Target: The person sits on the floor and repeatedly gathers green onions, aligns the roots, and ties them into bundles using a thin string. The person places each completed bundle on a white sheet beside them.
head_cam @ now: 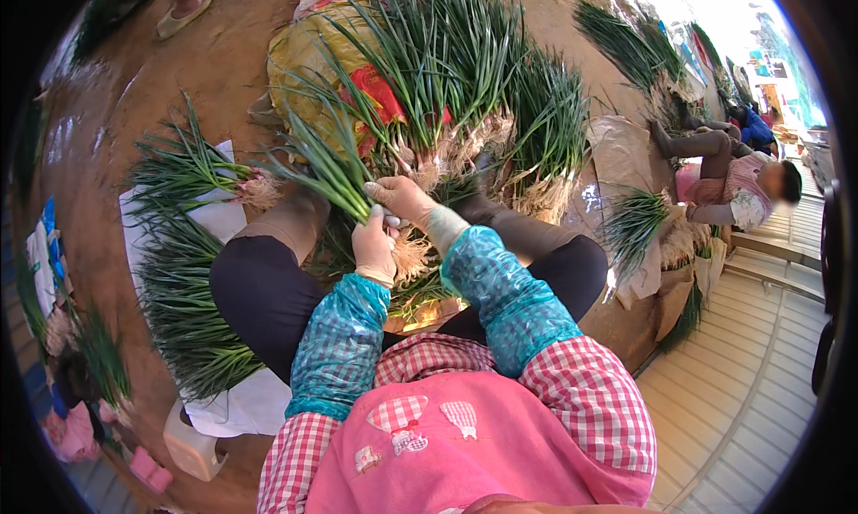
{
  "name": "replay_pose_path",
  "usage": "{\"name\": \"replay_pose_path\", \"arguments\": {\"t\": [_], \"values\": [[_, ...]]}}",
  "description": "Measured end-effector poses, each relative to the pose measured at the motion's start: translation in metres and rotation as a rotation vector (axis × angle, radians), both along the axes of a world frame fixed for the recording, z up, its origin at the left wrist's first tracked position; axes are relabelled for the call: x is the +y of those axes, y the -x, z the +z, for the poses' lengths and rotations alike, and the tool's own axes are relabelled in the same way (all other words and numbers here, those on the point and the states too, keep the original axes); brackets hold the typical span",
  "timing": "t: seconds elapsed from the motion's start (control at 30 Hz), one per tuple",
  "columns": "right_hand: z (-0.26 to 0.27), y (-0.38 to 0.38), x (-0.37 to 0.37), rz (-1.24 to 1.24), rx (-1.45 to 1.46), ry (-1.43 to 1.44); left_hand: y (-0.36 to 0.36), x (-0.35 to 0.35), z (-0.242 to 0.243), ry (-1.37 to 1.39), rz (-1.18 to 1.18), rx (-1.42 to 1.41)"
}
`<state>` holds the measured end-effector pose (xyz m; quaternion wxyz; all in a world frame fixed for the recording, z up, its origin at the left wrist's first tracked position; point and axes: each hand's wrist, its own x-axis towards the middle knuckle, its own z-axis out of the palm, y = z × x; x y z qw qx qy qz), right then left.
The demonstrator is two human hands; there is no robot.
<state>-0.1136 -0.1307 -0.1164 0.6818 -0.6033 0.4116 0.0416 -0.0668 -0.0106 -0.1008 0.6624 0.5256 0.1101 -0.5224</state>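
My left hand (375,246) is closed around the lower stems of a small bunch of green onions (332,179). Its leaves point up and left, and pale stringy roots (410,258) hang below the grip. My right hand (404,202) pinches the same bunch just above, thumb on the stems; some of its fingers are hidden. Both hands seem to be in thin pale gloves, with teal plastic sleeve covers at the forearms. Beyond my knees lies a large heap of green onions (436,65), roots facing me, partly on a yellow woven sack (301,51).
Left of my knee, more green onions (188,306) lie on white sheeting (251,397), with a smaller bunch (194,179) above. A plastic stool (191,443) stands lower left. To the right a seated co-worker (727,192) handles onions near brown sheeting (620,155). A sandaled foot (182,14) shows upper left.
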Motion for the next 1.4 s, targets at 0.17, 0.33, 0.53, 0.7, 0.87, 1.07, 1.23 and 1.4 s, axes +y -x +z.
{"name": "replay_pose_path", "arguments": {"t": [0.17, 0.33, 0.53, 0.7, 0.87, 1.07, 1.23, 1.4], "values": [[-0.097, 0.042, 0.004, 0.630, 0.125, 0.477, -0.005, -0.007, 0.015, 0.064, 0.106, -0.107], [-0.063, 0.028, -0.039, 0.050, 0.448, 0.612, -0.005, -0.006, -0.017, -0.071, 0.010, 0.108], [-0.072, 0.029, -0.043, 0.102, 0.326, 0.457, -0.011, -0.009, -0.029, -0.116, 0.055, 0.026], [-0.005, 0.048, 0.009, 0.395, 0.025, 0.597, -0.018, -0.013, -0.039, -0.113, 0.090, 0.001], [-0.008, 0.058, -0.018, 0.064, -0.087, -0.041, -0.016, -0.010, -0.018, -0.085, -0.011, 0.048], [0.019, 0.014, -0.027, 0.236, 0.103, 0.210, 0.001, -0.004, 0.005, -0.021, -0.262, 0.007], [0.034, 0.012, -0.003, 0.119, 0.047, 0.458, 0.006, -0.002, 0.007, 0.044, -0.011, 0.120], [-0.017, 0.023, -0.003, -0.130, 0.156, 0.422, 0.012, -0.010, 0.017, 0.000, -0.130, -0.048]]}}
